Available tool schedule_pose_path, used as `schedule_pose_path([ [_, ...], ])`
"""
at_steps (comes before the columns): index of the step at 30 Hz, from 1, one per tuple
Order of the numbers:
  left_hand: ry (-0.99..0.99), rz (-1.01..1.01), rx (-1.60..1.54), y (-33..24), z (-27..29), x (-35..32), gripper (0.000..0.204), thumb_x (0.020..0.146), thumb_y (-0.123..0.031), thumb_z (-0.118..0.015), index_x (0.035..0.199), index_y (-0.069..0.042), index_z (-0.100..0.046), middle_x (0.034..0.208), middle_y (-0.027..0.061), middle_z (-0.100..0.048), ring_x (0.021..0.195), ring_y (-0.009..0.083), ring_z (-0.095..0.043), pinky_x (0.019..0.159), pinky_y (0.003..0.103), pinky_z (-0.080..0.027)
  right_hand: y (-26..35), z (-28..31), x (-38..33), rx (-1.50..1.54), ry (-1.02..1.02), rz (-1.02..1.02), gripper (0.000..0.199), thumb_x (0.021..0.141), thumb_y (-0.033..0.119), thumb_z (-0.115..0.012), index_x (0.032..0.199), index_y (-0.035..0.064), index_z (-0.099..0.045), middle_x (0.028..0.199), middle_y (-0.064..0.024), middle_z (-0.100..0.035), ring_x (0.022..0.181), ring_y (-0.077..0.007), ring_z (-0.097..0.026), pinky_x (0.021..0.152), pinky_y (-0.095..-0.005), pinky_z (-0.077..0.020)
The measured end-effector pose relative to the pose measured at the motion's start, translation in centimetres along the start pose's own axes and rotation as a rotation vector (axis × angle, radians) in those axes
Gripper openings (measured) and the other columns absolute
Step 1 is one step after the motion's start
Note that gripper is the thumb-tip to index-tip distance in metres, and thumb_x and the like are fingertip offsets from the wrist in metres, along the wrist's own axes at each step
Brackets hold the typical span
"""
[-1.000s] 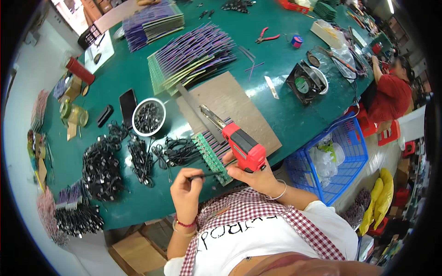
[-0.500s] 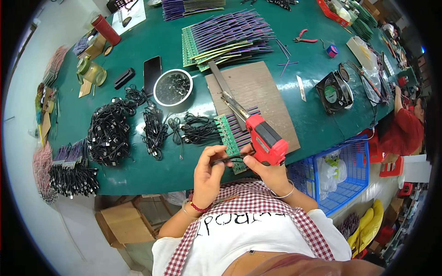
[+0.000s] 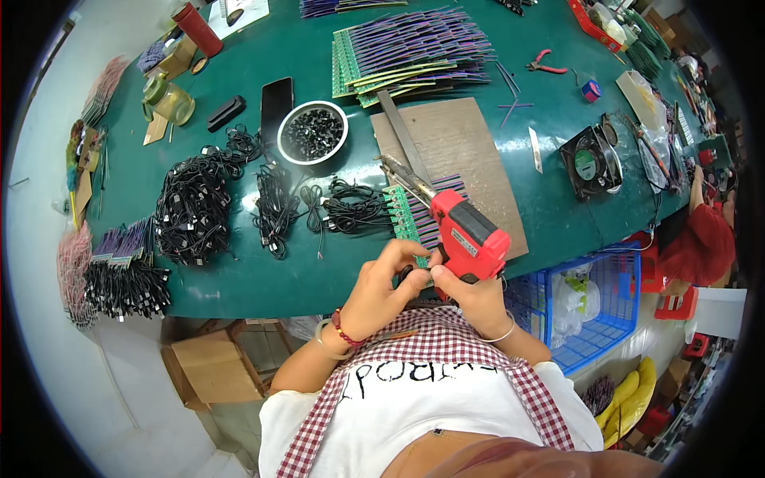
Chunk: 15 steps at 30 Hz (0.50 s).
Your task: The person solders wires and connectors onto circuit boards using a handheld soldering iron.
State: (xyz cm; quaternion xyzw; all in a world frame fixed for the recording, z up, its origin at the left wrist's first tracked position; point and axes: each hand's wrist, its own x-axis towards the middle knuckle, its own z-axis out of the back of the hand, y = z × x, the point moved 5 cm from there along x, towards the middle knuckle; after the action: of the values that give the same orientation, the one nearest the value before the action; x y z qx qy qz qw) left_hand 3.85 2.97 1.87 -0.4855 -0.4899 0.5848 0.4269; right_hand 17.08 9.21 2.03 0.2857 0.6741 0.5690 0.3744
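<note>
My right hand (image 3: 478, 303) is closed around a red soldering gun (image 3: 472, 239), whose metal tip points up and left over the work. My left hand (image 3: 381, 291) pinches a short bit of black cable (image 3: 405, 274) beside the right fingertips. Both hands meet at the near end of a green circuit board strip (image 3: 404, 217) with purple wires along its right side. That strip's lower end is partly hidden by my fingers. A flat metal bar (image 3: 402, 131) lies behind the gun on a brown board (image 3: 478, 163).
Left of the strip are bundles of black cables (image 3: 191, 209) and a white bowl (image 3: 340, 143) of small black parts. Stacked wired circuit boards (image 3: 414, 49) lie at the back. A black fan (image 3: 588, 162) stands right, above a blue crate (image 3: 602, 319). A co-worker's red sleeve (image 3: 705, 247) shows far right.
My hands have come closer together at the board, and the left fingers have moved slightly up and right with the cable. The whole scene has shifted a little in view.
</note>
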Motion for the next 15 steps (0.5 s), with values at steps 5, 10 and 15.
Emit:
schedule_pose_path([
  [5, -0.063, -0.167, 0.245, -0.4, 0.4, 0.2, 0.012, 0.086, -0.006, -0.057, 0.095, 0.001, -0.054, 0.068, 0.0046, -0.058, 0.057, 0.0089, -0.057, 0.051, 0.022, -0.042, 0.3, 0.6, 0.3, 0.246, -0.108, 0.008, 0.046, 0.076, -0.005, -0.063, 0.117, 0.0001, -0.043, 0.090, -0.0086, -0.059, 0.080, -0.0145, -0.058, 0.070, -0.0285, -0.0509],
  [10, -0.150, -0.248, 0.371, -0.9, 0.0, 0.1, 0.007, 0.084, -0.004, -0.057, 0.087, 0.001, -0.054, 0.065, 0.0128, -0.058, 0.051, 0.0218, -0.057, 0.047, 0.031, -0.042, 0.5, 0.9, -0.1, 0.342, -0.088, 0.062, 0.046, 0.079, -0.006, -0.062, 0.120, -0.0013, -0.040, 0.093, -0.0104, -0.060, 0.086, -0.0181, -0.061, 0.077, -0.0310, -0.0508],
  [15, -0.008, -0.348, 0.513, -0.7, -0.4, 0.0, 0.012, 0.082, -0.004, -0.058, 0.093, -0.001, -0.056, 0.067, 0.0137, -0.057, 0.052, 0.0275, -0.056, 0.050, 0.033, -0.044, 0.4, 1.2, -0.1, 0.258, -0.144, 0.107, 0.048, 0.078, -0.005, -0.062, 0.119, -0.0008, -0.039, 0.088, -0.0095, -0.059, 0.080, -0.0167, -0.060, 0.072, -0.0293, -0.0506],
])
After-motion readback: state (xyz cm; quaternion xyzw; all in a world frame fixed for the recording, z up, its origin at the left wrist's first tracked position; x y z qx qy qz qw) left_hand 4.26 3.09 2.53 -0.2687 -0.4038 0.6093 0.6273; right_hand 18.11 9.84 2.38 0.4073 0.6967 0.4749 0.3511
